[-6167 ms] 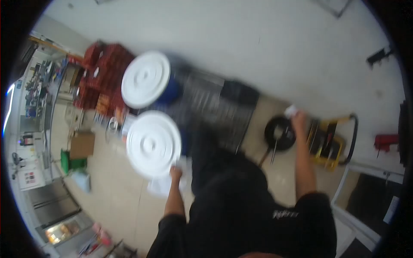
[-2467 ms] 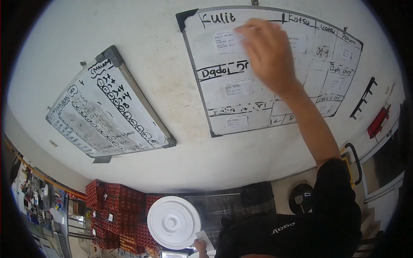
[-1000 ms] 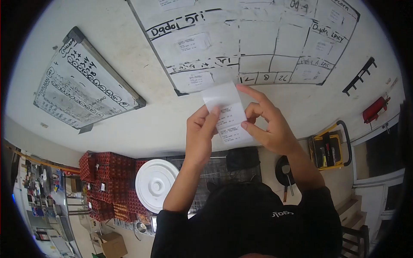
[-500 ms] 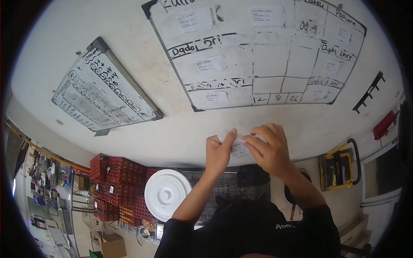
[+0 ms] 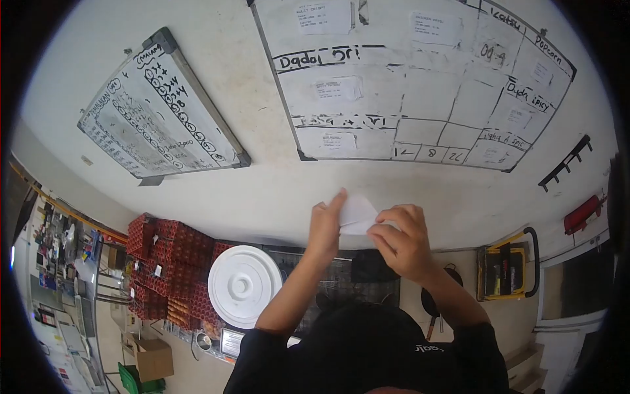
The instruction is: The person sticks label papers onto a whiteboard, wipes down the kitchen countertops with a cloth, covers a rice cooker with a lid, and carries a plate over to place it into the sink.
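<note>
A small white paper label [image 5: 357, 211] is stretched between my two hands in front of the wall. Its visible face looks blank, and a line or fold crosses its lower part. My left hand [image 5: 325, 226] grips the label's left side, thumb pointing up along the edge. At the lower right corner, my right hand [image 5: 405, 240] pinches the label between thumb and index finger. The other fingers of the right hand are curled. Above hangs a whiteboard [image 5: 426, 85] with a hand-drawn grid, and several similar printed labels are stuck on it.
A smaller whiteboard [image 5: 161, 118] hangs at left. Below stand stacked red egg trays [image 5: 170, 262] and a white round lid [image 5: 241, 287]. A black hook rack [image 5: 566, 161] is on the wall at right, above a yellow-framed cart [image 5: 508, 269]. A cardboard box [image 5: 154, 358] sits lower left.
The label has turned from its printed face to a blank white face and shows larger between my hands. My right hand has moved slightly down and left. The camera view has shifted.
</note>
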Motion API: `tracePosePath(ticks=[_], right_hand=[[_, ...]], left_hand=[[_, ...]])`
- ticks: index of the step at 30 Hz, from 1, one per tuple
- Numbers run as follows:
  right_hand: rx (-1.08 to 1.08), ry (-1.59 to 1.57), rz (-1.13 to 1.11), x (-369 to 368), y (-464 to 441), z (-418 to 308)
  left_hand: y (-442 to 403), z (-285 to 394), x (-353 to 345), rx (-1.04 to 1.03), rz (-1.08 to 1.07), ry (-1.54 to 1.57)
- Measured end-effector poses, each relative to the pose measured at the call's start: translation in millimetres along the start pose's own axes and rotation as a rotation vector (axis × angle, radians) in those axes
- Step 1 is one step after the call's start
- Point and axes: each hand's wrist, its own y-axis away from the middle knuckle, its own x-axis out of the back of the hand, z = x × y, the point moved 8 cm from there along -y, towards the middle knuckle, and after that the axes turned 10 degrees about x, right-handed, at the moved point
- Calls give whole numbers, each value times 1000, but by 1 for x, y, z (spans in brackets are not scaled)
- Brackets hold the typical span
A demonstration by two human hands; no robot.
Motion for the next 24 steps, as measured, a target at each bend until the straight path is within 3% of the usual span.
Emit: tracePosePath(ticks=[4,7,10,13,17,24], right_hand=[[-40,-154,-66,-6,10,0],[-159,-231,-88,-8,26,16],[-294,-281,-85,-14,51,34],[-360,-250,-100,-17,69,39],[-383,-208,-112,-19,79,38],[-416,-149,-62,-7,102,42]], left_hand=[[-26,-7,52,28,9,265],[-24,11,79,-116,109,-125],[3,59,41,-666,41,-631],[50,103,-34,-992,-87,-935],[39,121,-98,-1385,34,-1443],[-4,108,-119,-1412,129,-1369]])
